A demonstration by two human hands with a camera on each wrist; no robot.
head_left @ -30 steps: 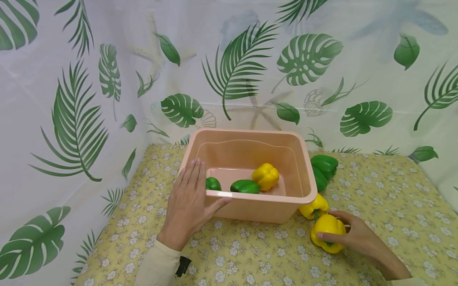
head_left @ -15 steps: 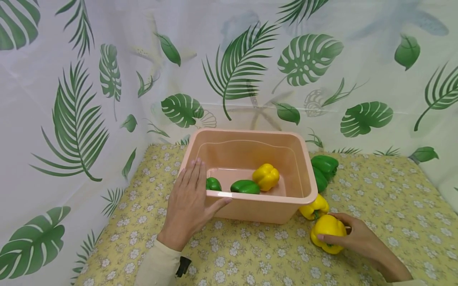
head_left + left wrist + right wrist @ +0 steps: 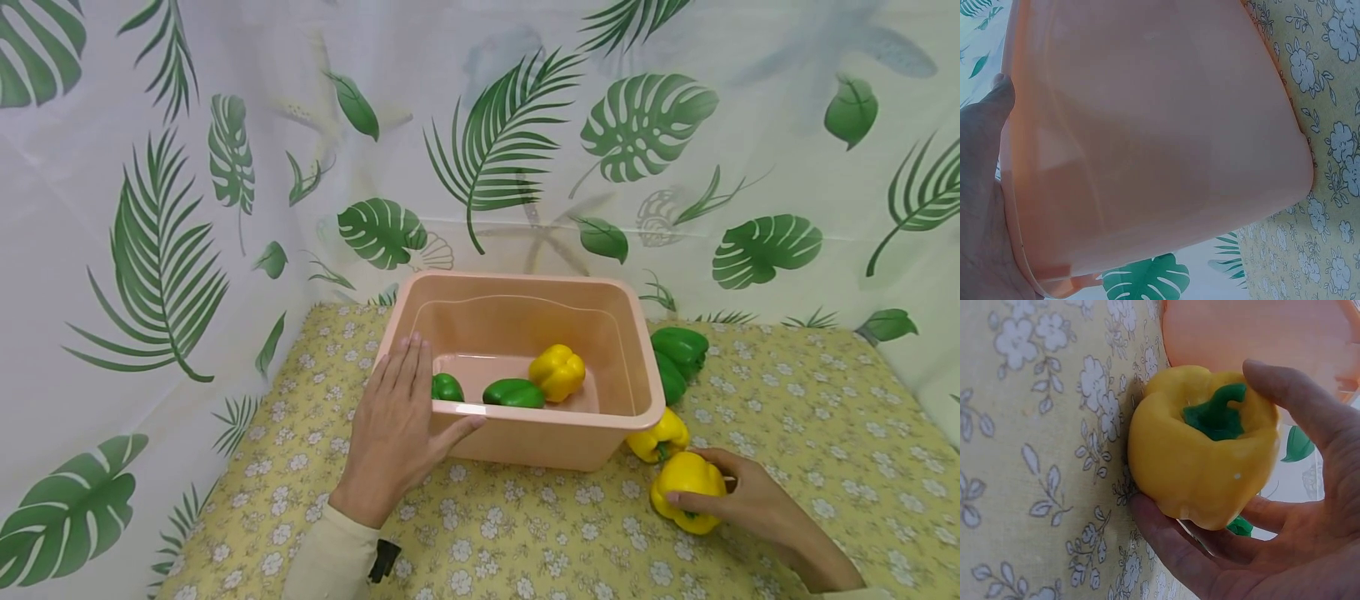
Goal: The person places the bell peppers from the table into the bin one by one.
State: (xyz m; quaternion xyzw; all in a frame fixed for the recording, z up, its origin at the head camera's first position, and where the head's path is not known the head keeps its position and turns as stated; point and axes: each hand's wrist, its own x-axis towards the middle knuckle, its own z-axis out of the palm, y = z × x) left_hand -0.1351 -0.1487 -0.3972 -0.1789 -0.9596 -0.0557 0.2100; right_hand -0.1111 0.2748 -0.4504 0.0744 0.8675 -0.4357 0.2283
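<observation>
My left hand (image 3: 392,425) lies with straight fingers over the near left corner of a pink plastic tub (image 3: 525,442); its thumb rests along the front rim. In the left wrist view the tub wall (image 3: 1147,125) fills most of the picture. My right hand (image 3: 757,496) grips a yellow bell pepper (image 3: 688,487) close over the tablecloth, thumb on one side and fingers curled round the other. The right wrist view shows that pepper's green stem (image 3: 1219,415) facing the camera. Inside the tub are a yellow pepper (image 3: 557,372) and two green peppers (image 3: 513,392), one partly hidden by my left hand.
Another yellow pepper (image 3: 660,436) lies between the held one and the tub's near right corner. Green peppers (image 3: 679,350) sit against the tub's right side. A flowered yellow cloth (image 3: 525,542) covers the table, and a leaf-print curtain (image 3: 510,125) hangs behind.
</observation>
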